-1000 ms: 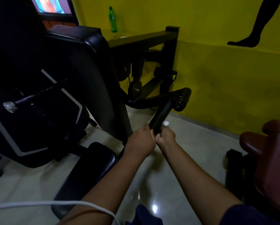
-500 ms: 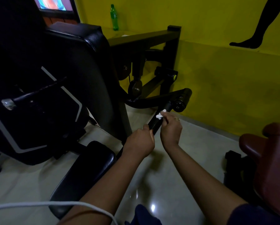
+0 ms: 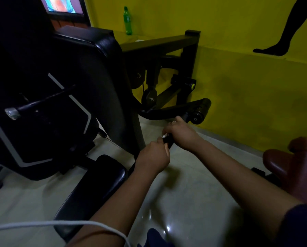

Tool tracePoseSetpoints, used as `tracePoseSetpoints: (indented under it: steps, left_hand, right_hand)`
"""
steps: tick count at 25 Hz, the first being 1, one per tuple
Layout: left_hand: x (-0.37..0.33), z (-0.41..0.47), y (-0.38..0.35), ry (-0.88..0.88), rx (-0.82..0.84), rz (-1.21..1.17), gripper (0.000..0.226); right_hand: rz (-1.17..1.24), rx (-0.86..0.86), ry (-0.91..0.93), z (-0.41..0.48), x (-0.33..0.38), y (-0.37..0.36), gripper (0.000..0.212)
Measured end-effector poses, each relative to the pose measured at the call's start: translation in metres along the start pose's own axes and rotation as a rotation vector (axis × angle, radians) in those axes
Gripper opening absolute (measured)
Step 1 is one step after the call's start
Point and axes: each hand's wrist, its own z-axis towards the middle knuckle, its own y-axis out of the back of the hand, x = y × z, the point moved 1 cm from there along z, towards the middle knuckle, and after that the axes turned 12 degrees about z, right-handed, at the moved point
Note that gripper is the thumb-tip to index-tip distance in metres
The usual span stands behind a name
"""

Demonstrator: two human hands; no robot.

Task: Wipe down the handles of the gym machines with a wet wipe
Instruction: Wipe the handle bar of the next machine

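Below and left of the black roller pad (image 3: 201, 111), the left hand (image 3: 152, 157) is fisted round the lower end of the handle (image 3: 168, 141) — a short dark bar, mostly hidden. A white scrap of wet wipe (image 3: 165, 135) shows just up the bar, under the right hand (image 3: 182, 133) — its fingers curl over wipe and handle, nearest the roller pad.

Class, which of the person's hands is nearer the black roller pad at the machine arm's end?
Right. The right hand sits on the handle just below the roller pad; the left hand grips the handle lower down, farther from it.
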Motion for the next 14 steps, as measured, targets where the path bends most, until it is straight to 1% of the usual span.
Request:
tracePoseSetpoints:
  steps: [1,3,4,5,6,7,8,10,12,13,14]
  left_hand:
    - [0.000,0.000,0.000,0.002,0.002,0.001,0.036]
    - [-0.001,0.000,0.000,0.004,0.005,0.007,0.036]
    - [-0.001,0.000,0.001,0.009,0.006,0.010,0.034]
    - [-0.001,0.000,0.001,0.016,0.006,0.012,0.033]
    - [-0.001,0.000,0.001,0.021,0.005,0.015,0.032]
    - [-0.001,0.000,0.001,0.023,0.006,0.016,0.032]
    - [-0.001,0.000,0.001,0.023,0.007,0.013,0.032]
    - [0.000,0.000,0.001,0.022,0.004,-0.002,0.034]
    - [0.001,0.000,0.000,0.021,-0.009,-0.012,0.035]
    - [0.001,0.000,0.000,0.020,-0.014,-0.011,0.035]
    - [0.000,0.000,0.000,0.016,-0.017,-0.009,0.033]
  right_hand:
    - [0.012,0.055,0.089,-0.004,0.000,0.009,0.026]
    - [0.008,0.100,0.159,-0.002,-0.014,0.020,0.029]
    - [-0.072,0.108,0.154,0.007,-0.024,0.021,0.028]
    - [-0.153,0.153,0.099,0.015,-0.030,0.020,0.028]
    - [-0.181,0.195,0.015,0.023,-0.032,0.016,0.030]
    - [-0.140,0.219,-0.024,0.031,-0.028,0.011,0.032]
    - [-0.098,0.231,0.009,0.034,-0.021,0.008,0.033]
    - [-0.068,0.267,0.159,0.028,-0.005,0.010,0.028]
    - [-0.044,0.218,0.302,0.006,-0.005,0.010,0.029]
    - [0.005,0.146,0.332,-0.005,-0.011,0.012,0.033]
    - [0.068,0.041,0.301,-0.011,-0.020,0.011,0.039]
